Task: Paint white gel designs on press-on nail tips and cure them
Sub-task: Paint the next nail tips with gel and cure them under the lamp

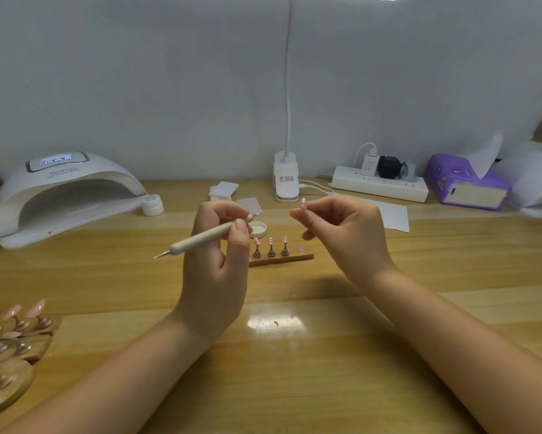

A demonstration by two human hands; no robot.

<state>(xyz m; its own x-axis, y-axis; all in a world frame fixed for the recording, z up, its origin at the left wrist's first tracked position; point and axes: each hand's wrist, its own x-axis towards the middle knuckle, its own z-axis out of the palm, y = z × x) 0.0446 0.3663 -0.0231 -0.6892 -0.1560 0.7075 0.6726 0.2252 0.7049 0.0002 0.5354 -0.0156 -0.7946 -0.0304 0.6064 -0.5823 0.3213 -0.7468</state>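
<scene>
My left hand [218, 245] grips a cream dotting pen [207, 236] whose metal tips point left-down and up-right. Raised above the table, my right hand [341, 233] pinches a pink nail tip [303, 204] on its small stand. Below and between my hands lies a wooden holder strip [294, 257] carrying three pink nail tips [271, 242] on metal stands, with one bare magnet spot at its right end. An open white gel jar [258, 229] sits just behind the strip, partly hidden by my left fingers.
A white curing lamp [66, 195] stands at the back left with a closed white jar [152, 204] beside it. More wooden holders with pink tips [9, 343] lie front left. A clip lamp [285, 180], power strip [379, 184], tissue pack [467, 183] and paper sheets [392, 214] line the back.
</scene>
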